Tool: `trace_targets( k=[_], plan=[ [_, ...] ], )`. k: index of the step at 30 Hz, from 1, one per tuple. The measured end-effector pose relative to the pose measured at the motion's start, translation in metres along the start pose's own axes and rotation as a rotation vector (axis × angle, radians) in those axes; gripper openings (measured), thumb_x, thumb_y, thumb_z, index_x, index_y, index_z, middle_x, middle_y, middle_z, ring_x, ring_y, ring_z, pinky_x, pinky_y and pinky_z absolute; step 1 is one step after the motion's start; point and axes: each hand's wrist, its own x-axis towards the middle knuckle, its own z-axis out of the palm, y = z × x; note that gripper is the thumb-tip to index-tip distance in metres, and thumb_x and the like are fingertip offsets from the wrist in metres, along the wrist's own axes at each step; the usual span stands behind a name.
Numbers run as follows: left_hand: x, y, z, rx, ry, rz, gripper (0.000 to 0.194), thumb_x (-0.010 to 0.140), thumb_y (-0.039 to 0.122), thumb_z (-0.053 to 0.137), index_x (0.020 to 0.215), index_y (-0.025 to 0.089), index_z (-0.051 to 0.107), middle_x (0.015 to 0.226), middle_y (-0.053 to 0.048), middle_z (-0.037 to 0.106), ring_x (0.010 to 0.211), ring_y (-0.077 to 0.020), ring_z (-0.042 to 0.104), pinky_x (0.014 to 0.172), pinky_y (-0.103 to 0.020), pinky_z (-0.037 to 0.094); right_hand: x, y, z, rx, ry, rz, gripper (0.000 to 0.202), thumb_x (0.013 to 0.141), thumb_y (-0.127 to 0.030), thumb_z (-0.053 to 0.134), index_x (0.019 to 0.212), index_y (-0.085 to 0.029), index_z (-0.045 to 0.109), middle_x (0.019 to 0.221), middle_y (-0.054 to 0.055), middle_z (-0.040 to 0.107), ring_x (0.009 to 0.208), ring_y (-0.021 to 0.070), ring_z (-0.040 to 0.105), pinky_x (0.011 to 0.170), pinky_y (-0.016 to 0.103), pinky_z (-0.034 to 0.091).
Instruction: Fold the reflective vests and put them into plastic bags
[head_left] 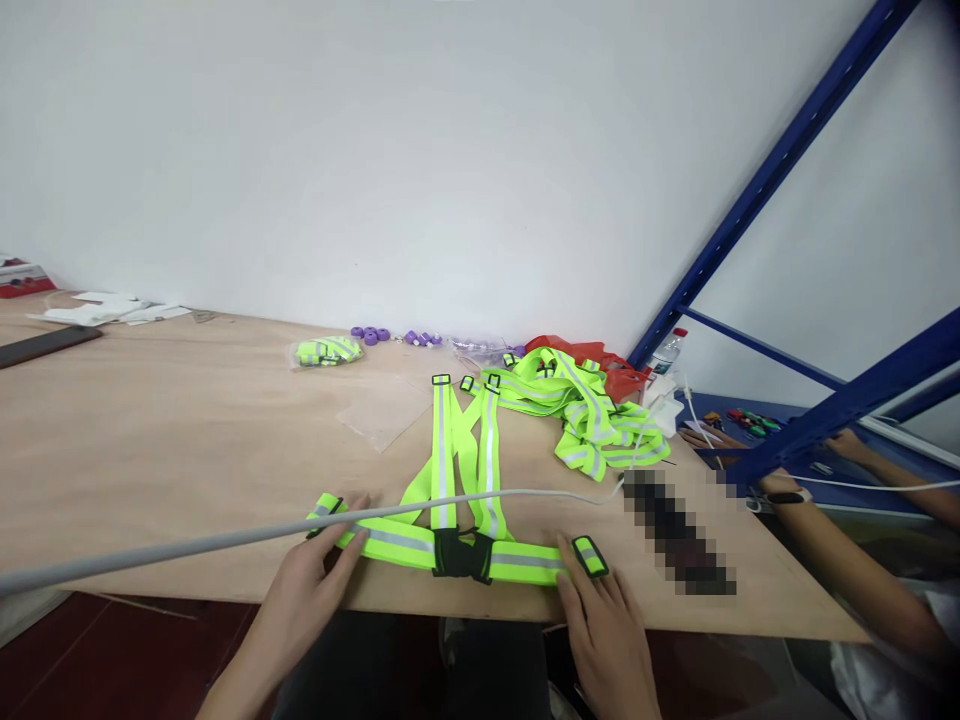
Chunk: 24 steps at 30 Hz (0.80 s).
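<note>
A neon-yellow strap harness (444,455) with silver stripes lies spread near the table's front edge. Its black buckle (463,555) joins the horizontal strap in the middle. My left hand (322,565) is at the strap's left end, thumb and fingers around it beside a black slider. At the other end, my right hand (600,610) rests on the strap with its fingers stretched out, next to another slider (589,557). A grey cable crosses in front of the harness and partly covers it.
Behind are a heap of similar straps (592,420), a bagged bundle (328,350), purple rolls (370,335), a red bag (622,378) and a bottle (666,352). Blue rack posts (780,150) stand right, with another person's arms (840,550) beyond. The grey cable (225,540) spans the foreground.
</note>
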Motion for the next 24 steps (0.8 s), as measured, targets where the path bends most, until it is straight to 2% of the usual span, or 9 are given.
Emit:
trace_targets(
  k=[4,9,13,15,17,19,21,24],
  plan=[
    [0.002,-0.008,-0.003,0.037,0.031,-0.058,0.056,0.098,0.056,0.044,0.128,0.018,0.072,0.134,-0.008,0.067,0.135,-0.0325,0.054,0.114,-0.049,0.04,-0.006,0.004,0.007,0.023,0.094,0.03,0.051,0.109,-0.035,0.026,0.158,-0.026,0.037,0.139,0.005,0.066,0.123,0.0263,0.064,0.113,0.05,0.04],
    [-0.002,-0.014,-0.002,0.083,0.047,-0.099,0.058,0.099,0.057,0.04,0.128,0.019,0.073,0.132,-0.006,0.068,0.13,-0.0323,0.059,0.11,-0.045,0.047,-0.009,0.007,0.005,0.038,0.162,0.011,0.051,0.109,-0.033,0.026,0.157,-0.022,0.039,0.139,0.004,0.066,0.13,0.0253,0.06,0.111,0.045,0.041],
    [-0.003,-0.016,-0.003,0.122,0.05,-0.066,0.053,0.1,0.049,0.04,0.136,0.021,0.066,0.138,-0.004,0.065,0.131,-0.0309,0.058,0.105,-0.043,0.053,-0.011,0.012,0.006,0.051,0.223,0.004,0.051,0.109,-0.03,0.024,0.158,-0.022,0.037,0.132,0.005,0.07,0.119,0.0245,0.067,0.111,0.045,0.041],
    [-0.002,-0.015,-0.002,0.142,0.048,-0.055,0.051,0.1,0.045,0.04,0.135,0.022,0.067,0.135,-0.004,0.066,0.127,-0.0301,0.062,0.102,-0.041,0.056,-0.011,0.014,0.007,0.065,0.237,-0.006,0.051,0.11,-0.03,0.024,0.158,-0.022,0.036,0.13,0.006,0.072,0.112,0.0248,0.07,0.111,0.046,0.04],
    [0.0,-0.014,0.0,0.142,0.055,-0.018,0.049,0.099,0.043,0.04,0.131,0.021,0.07,0.135,-0.003,0.067,0.128,-0.028,0.062,0.106,-0.039,0.053,-0.01,0.015,0.008,0.068,0.247,-0.015,0.049,0.109,-0.031,0.027,0.155,-0.021,0.042,0.128,0.008,0.073,0.105,0.0249,0.072,0.11,0.047,0.042],
    [0.002,-0.01,0.002,0.129,0.058,0.024,0.049,0.099,0.042,0.04,0.13,0.022,0.071,0.139,-0.002,0.064,0.133,-0.0261,0.057,0.111,-0.038,0.048,-0.008,0.015,0.008,0.033,0.258,-0.073,0.044,0.108,-0.028,0.031,0.143,-0.021,0.057,0.127,0.009,0.073,0.096,0.0243,0.074,0.109,0.048,0.044],
    [0.004,-0.006,0.004,0.115,0.048,0.047,0.049,0.1,0.044,0.039,0.134,0.023,0.068,0.142,-0.001,0.061,0.138,-0.0252,0.052,0.114,-0.039,0.045,-0.005,0.014,0.007,-0.033,0.292,-0.155,0.041,0.106,-0.021,0.035,0.121,-0.023,0.072,0.129,0.009,0.072,0.086,0.0226,0.073,0.107,0.048,0.046],
    [0.004,-0.001,0.005,0.103,0.019,0.069,0.051,0.101,0.044,0.038,0.144,0.026,0.059,0.146,-0.001,0.058,0.142,-0.025,0.047,0.114,-0.039,0.044,-0.002,0.011,0.005,-0.099,0.341,-0.197,0.044,0.102,-0.011,0.036,0.104,-0.025,0.078,0.131,0.008,0.07,0.074,0.0197,0.069,0.106,0.05,0.047]
  ],
)
